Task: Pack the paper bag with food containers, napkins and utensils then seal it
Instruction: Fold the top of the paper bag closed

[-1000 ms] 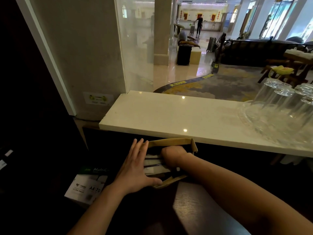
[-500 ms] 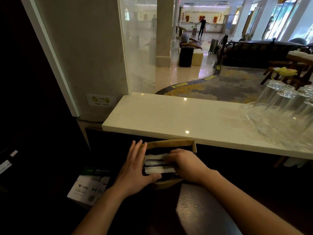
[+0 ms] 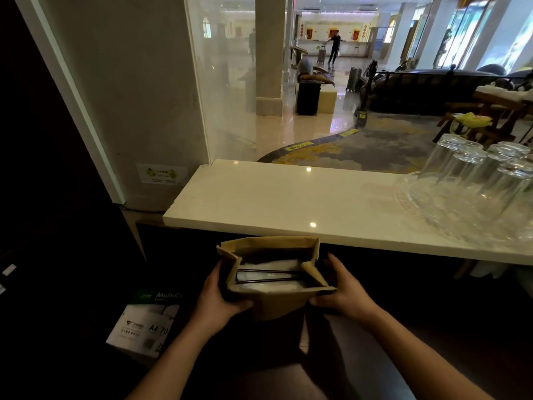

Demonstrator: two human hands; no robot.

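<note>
From the head camera, a brown paper bag (image 3: 277, 301) stands upright with its mouth open on a dark wooden surface (image 3: 340, 370), just below the front edge of the white stone counter (image 3: 288, 197). Its rim folds outward and one corner flap tucks inward on the right. Inside lie two thin dark utensils (image 3: 268, 276) side by side across white napkins or a white container; which one cannot be told. The left hand (image 3: 219, 298) wraps around the bag's left wall, thumb on its near face, and the right hand (image 3: 343, 290) grips the right wall likewise. The counter's left half is bare, while upturned clear drinking glasses (image 3: 473, 180) crowd its right end. A white ream of A4 paper (image 3: 144, 321) lies lower left, well apart.
</note>
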